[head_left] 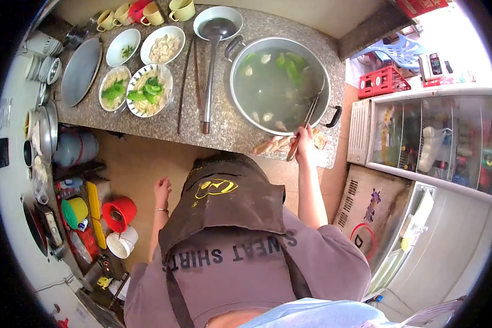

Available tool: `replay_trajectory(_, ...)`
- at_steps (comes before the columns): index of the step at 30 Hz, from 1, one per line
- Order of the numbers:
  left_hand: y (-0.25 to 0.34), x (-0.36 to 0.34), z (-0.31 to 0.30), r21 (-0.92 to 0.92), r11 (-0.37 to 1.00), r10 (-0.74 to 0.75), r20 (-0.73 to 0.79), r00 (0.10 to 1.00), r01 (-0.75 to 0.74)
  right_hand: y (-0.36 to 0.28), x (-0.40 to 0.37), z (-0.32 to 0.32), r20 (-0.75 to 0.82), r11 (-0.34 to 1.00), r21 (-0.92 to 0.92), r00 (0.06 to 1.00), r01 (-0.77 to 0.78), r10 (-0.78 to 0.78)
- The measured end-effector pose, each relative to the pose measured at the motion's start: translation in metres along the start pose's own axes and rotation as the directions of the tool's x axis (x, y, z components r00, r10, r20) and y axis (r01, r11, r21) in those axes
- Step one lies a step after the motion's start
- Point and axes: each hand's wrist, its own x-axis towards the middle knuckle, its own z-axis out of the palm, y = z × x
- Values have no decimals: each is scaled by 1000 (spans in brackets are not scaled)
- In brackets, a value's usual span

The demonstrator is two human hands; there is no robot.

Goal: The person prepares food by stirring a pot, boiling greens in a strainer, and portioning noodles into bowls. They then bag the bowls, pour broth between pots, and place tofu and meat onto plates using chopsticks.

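Person in a dark brown apron with yellow print [218,188] at the speckled grey stone counter [222,117]. Right hand [305,141] up at the near edge, by the near right corner, fingers closed round the brown wooden handle of a long metal utensil [312,111]. Shaft slants over the near rim of the wide silver metal pot with black handles [326,104]; tip at the pot's right inner wall, shape hard to make out. Pot sits toward the counter's right edge, holding cloudy greenish liquid, bright green leaves and pale pieces. Crumpled pinkish-tan cloth [270,144] on the near edge between pot and person, just beside the right hand. Left hand [162,188] hangs below counter level, well apart from the near edge; fingers look loosely curled, can't tell how wide. Left of the pot: large steel ladle [209,90], head in a white bowl [239,21] at the far edge; then two long dark thin sticks [185,87]. Further left, a white bowl of pale lumps [181,49], a white bowl with green bits [116,49], and nearer, two patterned bowls [147,115] of noodles topped with greens. Grey round metal disc [81,71] at the left end, pale yellow mugs [181,10] along the far edge.
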Motion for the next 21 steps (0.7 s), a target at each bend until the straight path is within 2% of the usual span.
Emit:
replay_trajectory(1,3,-2,-2,-27,1000,7,-5,1000,-7,-7,4,2,82,947,303,993,-105,84)
replay_trajectory(2,5,-5,-3,-27,1000,9,-10,1000,-9,-14,8,2,184,794,567,973,-221,139)
replay_trajectory(3,5,-7,-3,-43,999,24,-15,1000,-24,-24,11,1,251,701,624,938,-346,239)
replay_trajectory(8,-6,-7,-4,-93,995,23,36,999,-20,-27,33,32,170,798,520,953,-304,251)
replay_trajectory(10,-2,-17,-1,-75,997,-16,-11,1000,15,-24,43,40,319,579,704,912,-411,259)
replay_trajectory(11,1,-20,-3,-78,997,-13,-21,1000,11,-20,42,36,423,486,752,891,-446,163)
replay_trajectory(12,-1,-18,-5,-59,998,-16,-31,999,14,-18,36,33,475,323,809,870,-491,132)
replay_trajectory(14,-12,-14,-7,-43,999,-29,-42,999,27,-15,20,23,580,142,806,814,-575,1)
replay_trajectory(15,-19,-9,-10,-38,999,-26,-16,1000,26,-14,12,17,584,147,802,812,-579,7)
replay_trajectory(17,-26,-12,-12,-43,999,-33,1,999,33,-14,-3,6,628,129,778,768,-616,-125)
replay_trajectory(18,-23,-14,-10,-33,999,-30,-16,999,29,-16,-10,1,609,244,781,787,-575,-96)
replay_trajectory(20,-18,-18,-6,-27,999,-29,-38,999,28,-15,-9,-4,502,560,701,863,-442,53)
replay_trajectory(21,-17,-18,-5,-28,999,-29,-23,999,29,-17,-10,4,505,562,697,861,-445,55)
